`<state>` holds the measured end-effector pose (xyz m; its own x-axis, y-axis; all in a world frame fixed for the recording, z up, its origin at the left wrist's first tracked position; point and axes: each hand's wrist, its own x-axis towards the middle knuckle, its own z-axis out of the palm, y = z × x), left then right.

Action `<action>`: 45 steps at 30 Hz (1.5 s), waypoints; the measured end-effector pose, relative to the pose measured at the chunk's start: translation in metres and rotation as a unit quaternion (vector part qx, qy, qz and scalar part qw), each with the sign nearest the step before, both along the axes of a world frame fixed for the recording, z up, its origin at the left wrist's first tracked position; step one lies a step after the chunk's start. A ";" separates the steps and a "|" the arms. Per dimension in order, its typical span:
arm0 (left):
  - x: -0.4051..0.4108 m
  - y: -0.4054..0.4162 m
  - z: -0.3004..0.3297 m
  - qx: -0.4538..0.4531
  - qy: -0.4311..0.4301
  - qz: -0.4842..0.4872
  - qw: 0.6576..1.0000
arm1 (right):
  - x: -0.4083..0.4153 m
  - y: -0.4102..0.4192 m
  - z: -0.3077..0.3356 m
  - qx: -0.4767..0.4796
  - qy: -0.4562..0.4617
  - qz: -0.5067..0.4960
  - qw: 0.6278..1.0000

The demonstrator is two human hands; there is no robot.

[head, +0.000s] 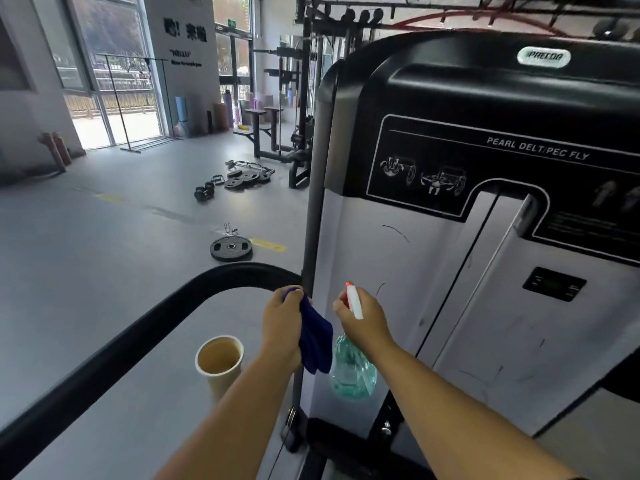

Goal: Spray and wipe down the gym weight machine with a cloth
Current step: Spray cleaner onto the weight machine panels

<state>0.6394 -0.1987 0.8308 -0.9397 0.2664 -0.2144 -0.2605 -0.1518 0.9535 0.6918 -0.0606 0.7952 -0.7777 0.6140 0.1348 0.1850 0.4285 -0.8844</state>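
Weight machine (433, 289), labelled "PEARL DELT/PEC FLY", fills the right side of the view: black top shroud, pale grey lower panels with dark scuff marks. Its grey upright post (313, 237) runs down the machine's left edge.

Left hand (282, 327) sits just left of the machine's post, grip curled round a dark blue cloth (315, 341); the cloth's top is bunched against the post, the rest hangs down from the hand.

Right hand (363, 323) is in front of the machine's pale lower-left panel, grip wrapped round the neck of a spray bottle (353, 372). Bottle has a white and red-orange nozzle head above the hand, pointing up toward the panel, and a clear green body hanging below the hand. Cloth and bottle are just beside each other; touching or not, cannot tell.

Curved black bar (138, 327) sweeps out from the machine's post to the lower left. A cream cup (220, 362) shows left of the machine, below the left hand; what it stands on is unclear.

Left of the machine on the grey floor (86, 254): one weight plate (231, 248) near, a pile of plates and handles (242, 176) farther off. Black rack (298, 116) stands behind the machine's left side.
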 end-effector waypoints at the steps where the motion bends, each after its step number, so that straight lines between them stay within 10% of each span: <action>1: 0.002 -0.002 -0.003 -0.006 -0.003 -0.003 1.000 | 0.003 -0.001 -0.008 -0.001 -0.004 -0.009 1.000; 16: 0.021 -0.011 -0.037 -0.028 -0.053 -0.015 0.998 | 0.047 0.010 -0.070 0.028 -0.102 -0.197 0.975; 30: 0.001 -0.017 -0.066 -0.070 -0.069 -0.016 0.995 | 0.027 -0.001 -0.114 0.046 -0.222 -0.025 0.974; 45: -0.008 0.005 -0.107 -0.089 -0.110 -0.050 0.989 | 0.036 0.017 -0.174 0.005 -0.280 -0.129 0.951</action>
